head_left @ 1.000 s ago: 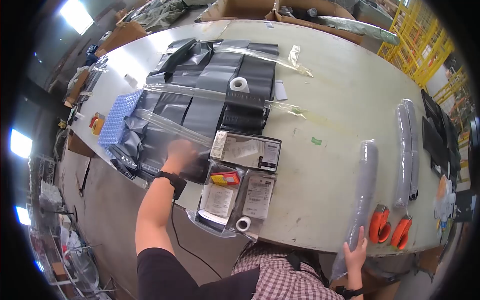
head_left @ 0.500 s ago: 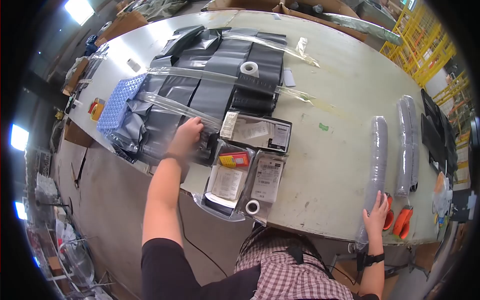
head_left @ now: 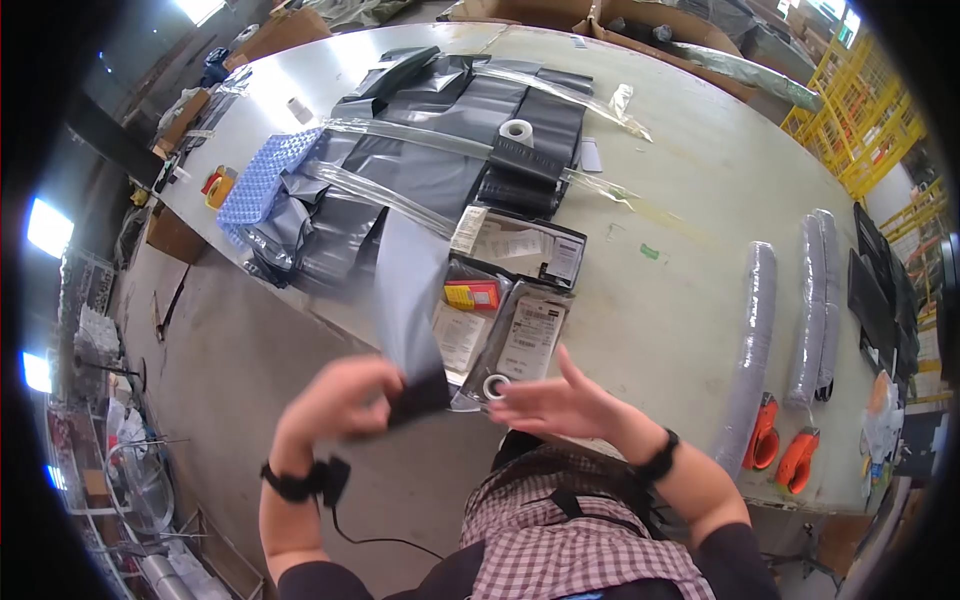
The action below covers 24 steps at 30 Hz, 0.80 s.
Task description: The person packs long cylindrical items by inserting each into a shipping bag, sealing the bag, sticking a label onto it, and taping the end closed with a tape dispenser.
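Note:
My left hand [head_left: 350,398] is closed on the lower end of a grey plastic bag [head_left: 410,290], which stretches up toward the stack of dark bags [head_left: 435,165] on the table. Nothing is in my right hand [head_left: 560,400], held with fingers apart near the table's front edge, beside a small white roll [head_left: 496,387]. Between the hands and the stack stand trays with a labelled packet [head_left: 530,338] and a red and yellow box [head_left: 472,294]. Clear strips lie across the stack, and a white roll [head_left: 516,132] rests on it.
Long wrapped grey rolls [head_left: 757,340] lie on the right of the table [head_left: 660,330], near two orange-handled tools [head_left: 797,462]. Blue bubble wrap [head_left: 265,175] lies at the left. Cardboard boxes [head_left: 690,45] stand beyond the far edge, and a yellow rack [head_left: 855,120] at the far right.
My left hand has drawn a grey bag from the stack toward me. My right hand has left the long grey roll and moved left toward the bag.

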Each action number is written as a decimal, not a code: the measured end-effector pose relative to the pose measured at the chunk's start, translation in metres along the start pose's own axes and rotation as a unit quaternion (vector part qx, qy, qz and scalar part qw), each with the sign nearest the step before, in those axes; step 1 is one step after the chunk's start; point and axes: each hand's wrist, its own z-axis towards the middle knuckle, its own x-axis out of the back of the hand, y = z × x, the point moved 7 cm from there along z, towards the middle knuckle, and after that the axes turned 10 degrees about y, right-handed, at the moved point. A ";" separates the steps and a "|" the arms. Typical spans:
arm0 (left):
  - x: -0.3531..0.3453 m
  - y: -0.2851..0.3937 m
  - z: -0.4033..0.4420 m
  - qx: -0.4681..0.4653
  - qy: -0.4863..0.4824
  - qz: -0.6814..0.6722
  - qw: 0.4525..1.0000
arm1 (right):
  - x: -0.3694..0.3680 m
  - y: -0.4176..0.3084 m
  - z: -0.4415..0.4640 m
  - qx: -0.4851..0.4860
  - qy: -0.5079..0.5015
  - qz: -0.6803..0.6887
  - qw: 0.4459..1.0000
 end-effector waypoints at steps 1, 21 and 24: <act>-0.021 0.024 -0.011 -0.008 -0.058 -0.025 0.998 | -0.007 -0.002 0.023 -0.049 -0.043 0.055 0.996; -0.356 0.091 0.082 -0.245 -0.174 0.182 0.936 | 0.147 -0.256 -0.210 0.512 0.458 -0.500 0.528; -0.388 0.094 0.100 -0.269 -0.164 0.176 0.932 | 0.230 -0.224 -0.250 0.411 0.640 -0.530 0.374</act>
